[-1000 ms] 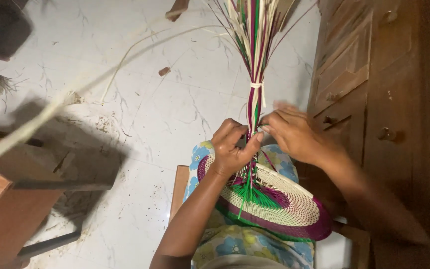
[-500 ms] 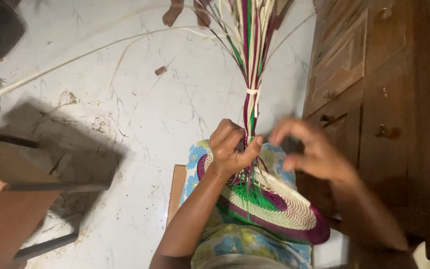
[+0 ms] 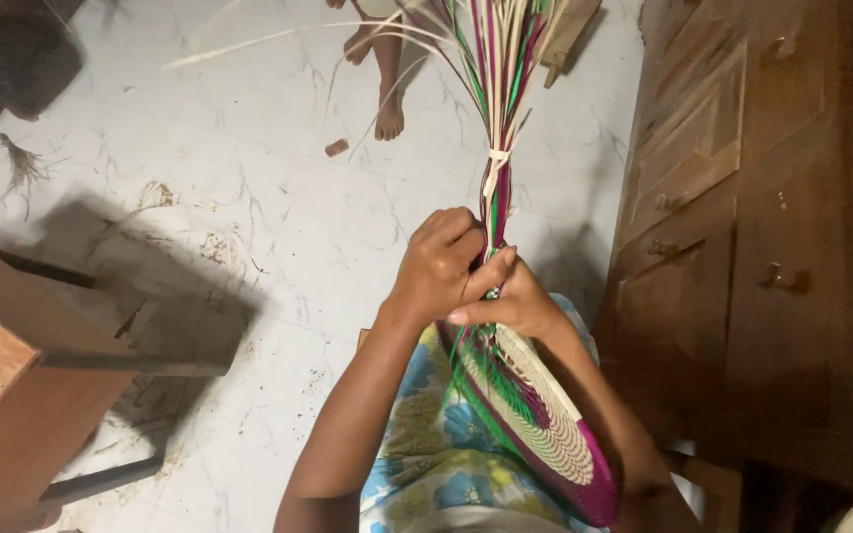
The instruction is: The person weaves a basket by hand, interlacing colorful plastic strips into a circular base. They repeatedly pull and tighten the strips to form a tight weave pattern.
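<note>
Both hands back on the stem. My right hand (image 3: 510,301), which half a second ago had swung off to the side with fingers spread, has come in again and now lies against my left hand (image 3: 438,265), the two touching at the thumbs.

Left fingers: curled tight around the bundle of strips (image 3: 499,202), just below its pale tie (image 3: 495,163). Right fingers: pressed together, thumb laid up along the bundle; whether they pinch a single strip I cannot tell, the left hand covers it.

The bundle runs up and away from my fingers, purple, green and straw-coloured, fanning out above the tie. Below my fingers, on my lap, the woven disc (image 3: 545,424) tilts toward me, pale centre, green band, purple rim.

My reading: the free hand returning means the hold is two-handed again, so the strips at the neck stay gathered.

Far beyond my fingers, someone's bare feet (image 3: 387,104) on the floor (image 3: 249,197). Wooden cabinet (image 3: 733,197) close on the right; a wooden stool (image 3: 12,395) off to the left.
</note>
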